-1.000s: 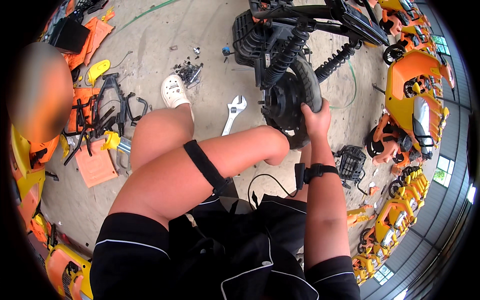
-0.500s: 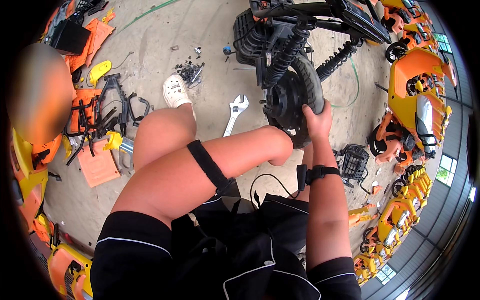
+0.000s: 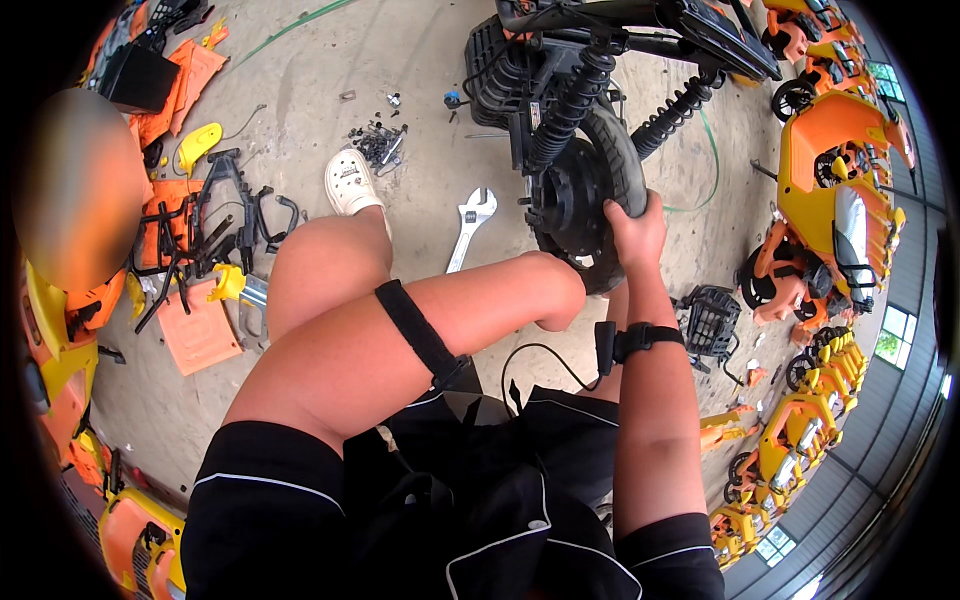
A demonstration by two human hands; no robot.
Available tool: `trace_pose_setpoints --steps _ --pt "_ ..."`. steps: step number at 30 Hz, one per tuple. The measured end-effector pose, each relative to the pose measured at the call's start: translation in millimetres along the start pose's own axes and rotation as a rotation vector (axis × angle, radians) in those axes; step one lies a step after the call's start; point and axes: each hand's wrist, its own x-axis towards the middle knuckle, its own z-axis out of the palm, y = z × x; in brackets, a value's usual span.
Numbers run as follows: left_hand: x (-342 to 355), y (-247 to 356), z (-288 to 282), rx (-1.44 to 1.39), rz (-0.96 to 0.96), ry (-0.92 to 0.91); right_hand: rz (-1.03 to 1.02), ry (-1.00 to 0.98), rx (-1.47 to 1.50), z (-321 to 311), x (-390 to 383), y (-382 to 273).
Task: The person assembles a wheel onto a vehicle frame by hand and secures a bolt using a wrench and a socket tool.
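Note:
My right hand (image 3: 635, 230) grips the tyre (image 3: 625, 160) of a black wheel with a large hub (image 3: 565, 200), thumb on the near side and fingers mostly hidden. Two coil shock absorbers (image 3: 570, 110) rise from the wheel assembly into a dark scooter frame. My left arm (image 3: 450, 310), banded by a black strap, reaches across to just below the hub; its rounded far end is bent downward, and I cannot make out fingers or anything held there. A silver adjustable wrench (image 3: 470, 225) lies on the concrete floor left of the wheel, near a pile of small dark fasteners (image 3: 378, 145).
At left lie black frame parts (image 3: 230, 200), orange panels (image 3: 200, 325), a black box (image 3: 140, 75) and a large blurred oval. A white clog (image 3: 350, 180) is on my foot. Yellow-orange scooters (image 3: 820, 200) line the right, with a black crate (image 3: 705, 325) nearer.
My right hand has edged slightly upward along the tyre, still gripping it. The view has shifted a little; the left arm, wheel and wrench otherwise look much the same.

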Motion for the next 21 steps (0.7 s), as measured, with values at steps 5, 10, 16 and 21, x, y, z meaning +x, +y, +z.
trace_pose_setpoints --steps 5,10,16,21 --pt "0.1 0.5 1.5 -0.015 -0.010 0.005 0.002 -0.009 -0.006 -3.5 0.6 -8.3" --pt "0.6 0.1 3.4 -0.032 -0.011 0.013 -0.012 -0.010 0.017 -2.9 0.3 -4.6" --pt "1.8 -0.1 3.9 -0.037 -0.011 0.007 -0.032 0.012 0.038 1.2 -4.2 9.6" --pt "2.4 0.7 5.1 -0.036 -0.016 0.000 -0.036 0.039 0.052 3.3 -9.9 11.3"
